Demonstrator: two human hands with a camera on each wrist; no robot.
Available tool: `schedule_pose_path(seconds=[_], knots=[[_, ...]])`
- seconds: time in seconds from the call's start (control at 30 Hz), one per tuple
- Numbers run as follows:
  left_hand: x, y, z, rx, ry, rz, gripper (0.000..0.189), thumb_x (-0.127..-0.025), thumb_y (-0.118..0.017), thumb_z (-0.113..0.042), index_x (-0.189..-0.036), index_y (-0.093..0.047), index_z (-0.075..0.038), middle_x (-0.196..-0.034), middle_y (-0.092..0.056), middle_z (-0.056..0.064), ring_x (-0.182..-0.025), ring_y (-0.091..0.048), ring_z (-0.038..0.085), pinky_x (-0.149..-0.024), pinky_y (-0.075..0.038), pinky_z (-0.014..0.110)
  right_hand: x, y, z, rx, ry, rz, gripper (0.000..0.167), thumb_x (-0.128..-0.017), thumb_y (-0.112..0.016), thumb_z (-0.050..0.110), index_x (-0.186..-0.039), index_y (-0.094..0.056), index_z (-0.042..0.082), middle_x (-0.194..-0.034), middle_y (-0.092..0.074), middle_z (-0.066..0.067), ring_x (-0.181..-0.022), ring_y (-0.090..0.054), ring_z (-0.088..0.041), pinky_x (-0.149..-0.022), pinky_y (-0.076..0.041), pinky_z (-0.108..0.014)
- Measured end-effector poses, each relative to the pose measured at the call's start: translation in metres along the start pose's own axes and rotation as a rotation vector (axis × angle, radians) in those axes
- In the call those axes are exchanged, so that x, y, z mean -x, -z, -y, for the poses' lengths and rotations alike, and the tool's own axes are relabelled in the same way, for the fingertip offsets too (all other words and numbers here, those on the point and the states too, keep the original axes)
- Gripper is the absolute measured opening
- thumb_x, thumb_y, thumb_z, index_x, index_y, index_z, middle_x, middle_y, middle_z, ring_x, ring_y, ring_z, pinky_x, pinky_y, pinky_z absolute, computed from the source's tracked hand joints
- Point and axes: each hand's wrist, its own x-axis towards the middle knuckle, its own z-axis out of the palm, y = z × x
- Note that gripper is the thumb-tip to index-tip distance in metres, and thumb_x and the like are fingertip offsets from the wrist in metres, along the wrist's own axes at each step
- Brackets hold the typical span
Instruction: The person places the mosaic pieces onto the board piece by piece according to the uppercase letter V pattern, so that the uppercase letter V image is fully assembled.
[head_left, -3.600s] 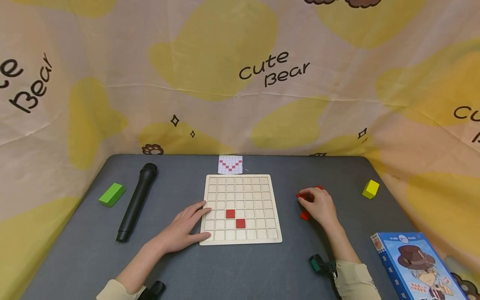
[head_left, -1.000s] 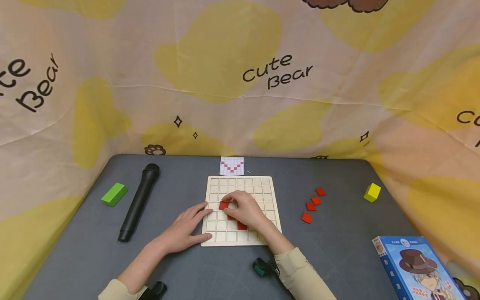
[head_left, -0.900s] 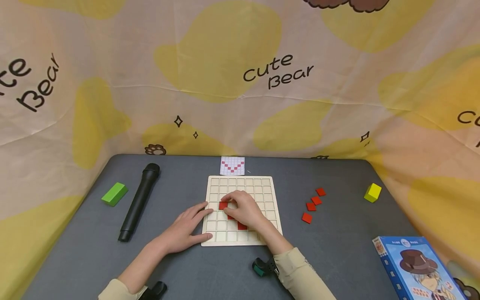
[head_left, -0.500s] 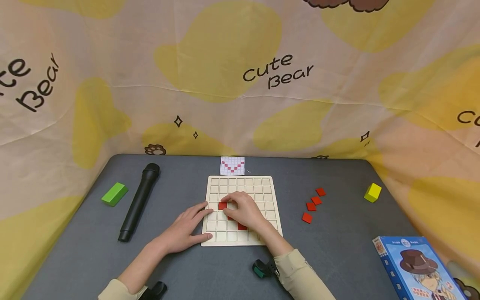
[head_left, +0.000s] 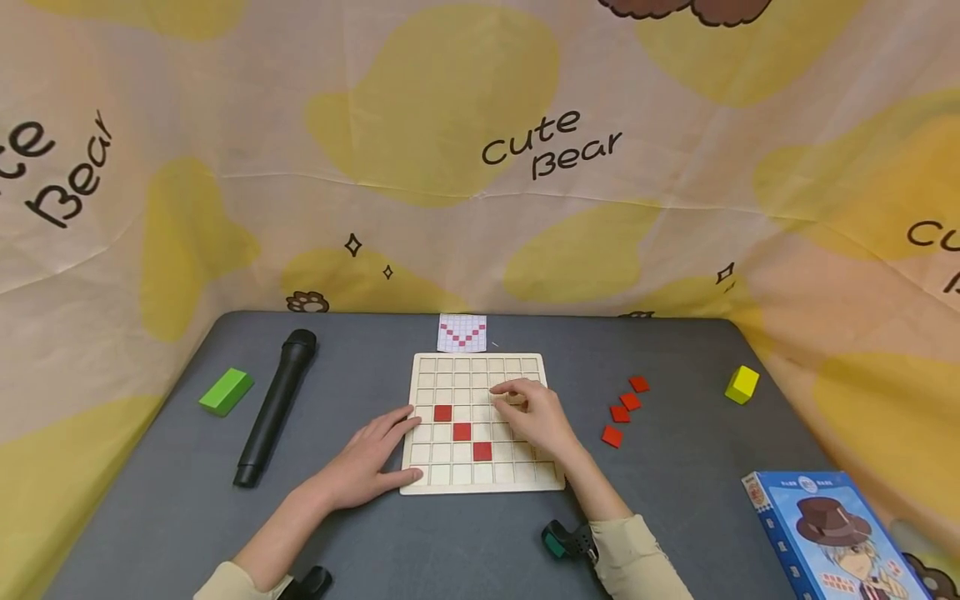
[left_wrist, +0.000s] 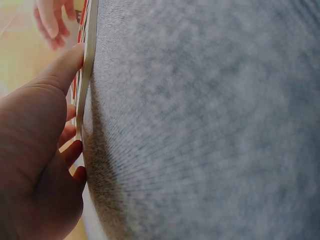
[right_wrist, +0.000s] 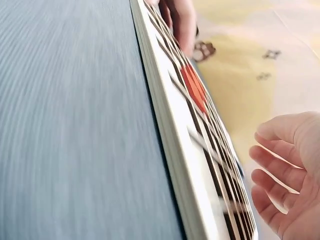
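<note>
A cream grid board (head_left: 480, 490) lies flat in the middle of the table, with three red square tiles set in its cells, one of them a red tile (head_left: 462, 432), stepping down to the right. Along the board's left edge rests my left hand (head_left: 360, 462), fingertips and thumb on the rim. The left wrist view shows that thumb (left_wrist: 62, 70) against the board's edge. Over the right half of the board hovers my right hand (head_left: 538, 418), holding nothing. Its fingers are loosely bent and apart in the right wrist view, where the hand (right_wrist: 295, 175) appears beside the board.
Several loose red tiles (head_left: 612, 436) lie right of the board. A small pattern card (head_left: 462, 333) sits behind it. Left are a black microphone (head_left: 274, 408) and a green block (head_left: 227, 392); right, a yellow block (head_left: 742, 384) and a blue box (head_left: 840, 533).
My right hand brought a red tile from the right-hand group to the board, set it in a cell upper left of the other two, let go and moved right. The left hand stayed put.
</note>
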Motion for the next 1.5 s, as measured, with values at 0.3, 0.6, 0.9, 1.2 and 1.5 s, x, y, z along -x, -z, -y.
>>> schedule_pose_path(seconds=[0.3, 0.6, 0.9, 1.2, 1.5], knots=[[0.000, 0.001, 0.001, -0.001, 0.001, -0.005, 0.076, -0.089, -0.067, -0.048, -0.148, -0.040, -0.008, -0.155, -0.029, 0.013, -0.140, -0.030, 0.035, -0.107, -0.028, 0.059, 0.015, 0.034, -0.030, 0.062, -0.038, -0.056, 0.017, -0.088, -0.072, 0.014, -0.105, -0.076, 0.013, -0.087, -0.064, 0.002, -0.079, -0.053, -0.020, -0.069, -0.044, -0.033], [0.000, 0.001, -0.002, -0.007, 0.000, 0.000, 0.076, -0.089, -0.067, -0.048, -0.148, -0.040, -0.007, -0.155, -0.030, 0.014, -0.139, -0.031, 0.035, -0.107, -0.028, 0.059, 0.034, 0.077, -0.059, 0.207, -0.054, -0.138, 0.018, -0.086, -0.072, 0.010, -0.104, -0.074, 0.010, -0.105, -0.070, -0.007, -0.086, -0.059, -0.023, -0.074, -0.047, -0.039], [-0.001, 0.001, -0.003, -0.008, 0.007, -0.002, 0.076, -0.089, -0.067, -0.048, -0.148, -0.040, -0.008, -0.155, -0.030, 0.013, -0.140, -0.030, 0.034, -0.107, -0.027, 0.059, 0.059, 0.117, -0.082, 0.266, -0.133, -0.113, 0.028, -0.085, -0.062, -0.001, -0.110, -0.072, 0.007, -0.109, -0.068, -0.013, -0.093, -0.059, -0.031, -0.082, -0.045, -0.049], [0.001, 0.001, -0.004, -0.010, 0.015, -0.003, 0.076, -0.089, -0.067, -0.049, -0.147, -0.041, -0.008, -0.155, -0.030, 0.012, -0.140, -0.030, 0.034, -0.108, -0.026, 0.059, 0.064, 0.123, -0.086, 0.292, -0.106, -0.107, 0.029, -0.082, -0.068, -0.002, -0.110, -0.071, 0.005, -0.114, -0.065, -0.017, -0.096, -0.056, -0.032, -0.084, -0.042, -0.049], [0.002, 0.002, -0.003, -0.009, 0.007, -0.003, 0.076, -0.089, -0.067, -0.048, -0.148, -0.040, -0.008, -0.155, -0.030, 0.013, -0.140, -0.030, 0.034, -0.107, -0.027, 0.059, 0.063, 0.122, -0.085, 0.288, -0.128, -0.091, 0.030, -0.084, -0.075, 0.007, -0.113, -0.070, 0.005, -0.109, -0.066, -0.014, -0.099, -0.056, -0.033, -0.085, -0.043, -0.050]])
